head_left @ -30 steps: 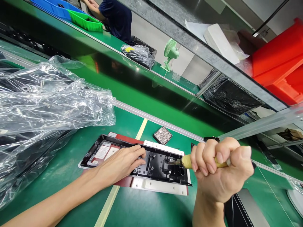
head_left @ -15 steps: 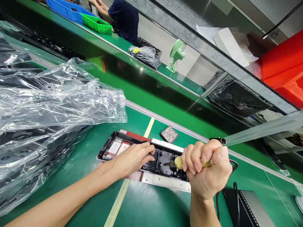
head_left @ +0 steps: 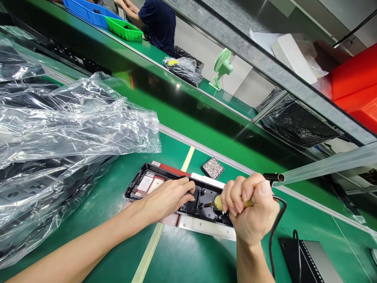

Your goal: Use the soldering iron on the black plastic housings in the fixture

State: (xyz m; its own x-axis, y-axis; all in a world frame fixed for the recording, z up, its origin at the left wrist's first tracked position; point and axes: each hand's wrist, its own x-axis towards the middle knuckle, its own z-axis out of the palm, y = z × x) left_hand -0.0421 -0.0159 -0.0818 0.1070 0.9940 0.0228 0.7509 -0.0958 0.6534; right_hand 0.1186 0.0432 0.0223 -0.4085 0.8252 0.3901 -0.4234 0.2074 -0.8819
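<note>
A long black plastic housing [head_left: 173,173] lies open side up on a brown and white base plate [head_left: 206,228], showing ribs and small posts inside. Across its middle rests my left hand [head_left: 173,192], fingers bent against the housing, steadying it; whether a small part sits under the fingertips is hidden. My right hand [head_left: 253,208] is wrapped in a fist round the yellow handle of a corded soldering iron [head_left: 218,203]. The iron's metal tip points left, down at a post inside the housing. Behind the housing is a small black box [head_left: 213,168] of tiny metal pieces.
Plastic-wrapped black parts [head_left: 73,129] pile up on the left. A metal tube [head_left: 278,178] and a clear sleeve stand close behind my right hand. At lower right lies a black and grey device [head_left: 312,259]. Across the bench sit a green fan [head_left: 223,67], bins [head_left: 123,29] and a person.
My right hand and the soldering iron have moved slightly left, the tip staying close to the same post area. My left hand keeps its place on the housing. The whole view has shifted a little.
</note>
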